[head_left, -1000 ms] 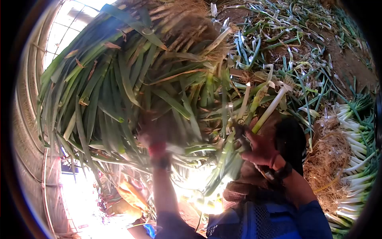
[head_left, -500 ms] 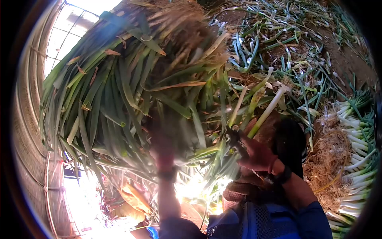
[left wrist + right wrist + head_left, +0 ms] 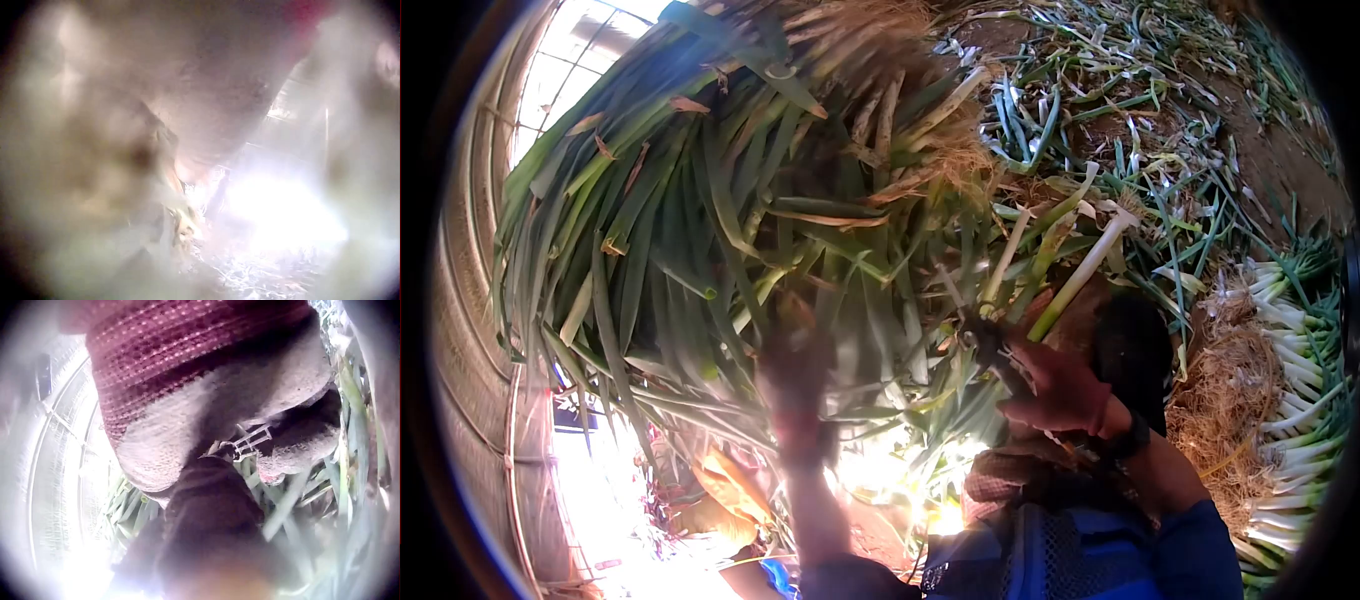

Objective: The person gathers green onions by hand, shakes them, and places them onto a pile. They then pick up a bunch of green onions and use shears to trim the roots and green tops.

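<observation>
A large heap of green onions [image 3: 670, 210], with long leaves and brown roots, fills the left and middle of the head view. My gloved left hand [image 3: 795, 380] is at its lower edge among the leaves. That hand is blurred, and I cannot tell whether it grips any. My right hand [image 3: 1060, 385], in a red glove with a grey palm, is to the right of the heap. In the right wrist view its fingers curl round a small metal tool with a ladder-like part [image 3: 253, 440]. A green onion with a white stalk [image 3: 1090, 262] lies just beyond this hand.
Loose leaves and trimmings [image 3: 1120, 110] cover the ground at the back right. Rows of green onions with white stalks [image 3: 1290, 400] lie at the right, their roots [image 3: 1220, 400] facing me. A curved ribbed wall [image 3: 475, 300] runs along the left. Bright light washes out the lower left.
Some leaves and roots at the heap's middle have shifted. My left hand moved slightly right, then back left, staying at the heap's lower edge. The right hand stays almost in place.
</observation>
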A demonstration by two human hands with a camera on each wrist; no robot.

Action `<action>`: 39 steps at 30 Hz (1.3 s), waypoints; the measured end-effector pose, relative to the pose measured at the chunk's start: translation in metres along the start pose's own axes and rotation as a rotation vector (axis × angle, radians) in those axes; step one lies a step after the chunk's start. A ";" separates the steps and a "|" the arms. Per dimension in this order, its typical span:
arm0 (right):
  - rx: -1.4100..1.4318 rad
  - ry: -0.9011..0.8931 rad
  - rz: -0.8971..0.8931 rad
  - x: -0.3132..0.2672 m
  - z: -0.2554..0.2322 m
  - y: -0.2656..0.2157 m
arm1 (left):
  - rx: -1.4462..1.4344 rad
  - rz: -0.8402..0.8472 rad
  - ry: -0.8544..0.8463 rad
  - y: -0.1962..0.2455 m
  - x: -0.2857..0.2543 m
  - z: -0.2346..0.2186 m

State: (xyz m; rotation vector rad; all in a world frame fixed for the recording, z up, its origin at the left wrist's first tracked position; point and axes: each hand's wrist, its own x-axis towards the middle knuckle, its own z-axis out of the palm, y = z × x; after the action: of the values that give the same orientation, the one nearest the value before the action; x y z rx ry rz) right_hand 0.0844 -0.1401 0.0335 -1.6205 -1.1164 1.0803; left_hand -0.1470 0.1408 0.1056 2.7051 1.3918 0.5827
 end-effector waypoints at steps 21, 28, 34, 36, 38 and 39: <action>-0.160 0.023 -0.105 -0.024 0.011 0.018 | -0.005 0.268 -0.458 0.064 0.020 0.080; -0.047 -0.028 -0.206 -0.011 0.036 0.032 | -0.357 0.112 -0.447 0.045 0.018 0.098; 0.085 -0.056 0.027 0.035 0.015 0.003 | -0.739 -0.126 -0.591 0.060 0.012 0.088; 0.062 -0.008 0.027 0.056 0.015 0.008 | -0.755 -0.210 -0.568 0.067 0.011 0.082; 0.038 0.041 0.026 0.072 0.012 0.008 | -0.736 -0.158 -0.572 0.047 0.012 0.098; 0.017 0.054 0.102 0.079 0.009 0.007 | -0.737 -0.156 -0.572 0.044 0.010 0.101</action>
State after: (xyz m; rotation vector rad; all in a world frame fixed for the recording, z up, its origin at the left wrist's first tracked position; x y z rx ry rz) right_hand 0.0946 -0.0642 0.0104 -1.6987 -0.9955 1.1016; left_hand -0.0723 0.1353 0.0245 1.9319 0.9639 0.2074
